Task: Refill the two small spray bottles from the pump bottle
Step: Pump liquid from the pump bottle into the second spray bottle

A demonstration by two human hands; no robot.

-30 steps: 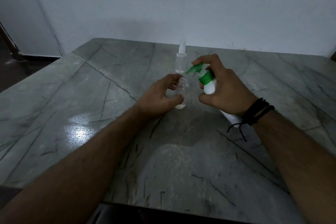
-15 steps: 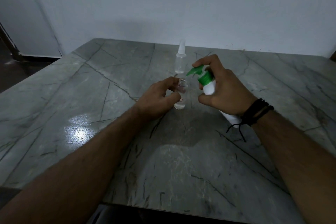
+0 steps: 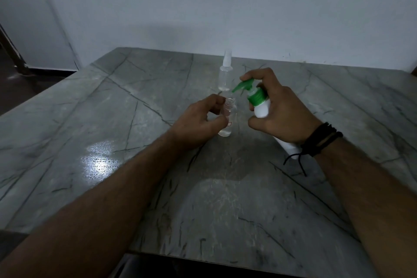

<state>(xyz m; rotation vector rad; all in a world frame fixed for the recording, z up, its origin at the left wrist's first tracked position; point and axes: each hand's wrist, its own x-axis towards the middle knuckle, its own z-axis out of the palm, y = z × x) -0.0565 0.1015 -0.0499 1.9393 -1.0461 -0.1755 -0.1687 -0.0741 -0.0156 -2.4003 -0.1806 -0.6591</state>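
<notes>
From my head view, little has shifted since a second ago. My left hand (image 3: 198,123) still grips the uncapped spray bottle (image 3: 228,119) on the tabletop (image 3: 112,119). My right hand (image 3: 277,110) clasps the pump bottle (image 3: 259,106), its nozzle tilted just beside and above the open neck. The bottle holds little liquid, and the capped bottle (image 3: 225,74) behind it waits. The small label is unreadable.

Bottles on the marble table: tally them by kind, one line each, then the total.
Small clear spray bottles: 2, an uncapped one gripped by the left hand and a capped one standing behind it.
White pump bottles with green pump: 1, held tilted by the right hand.
Total: 3
</notes>
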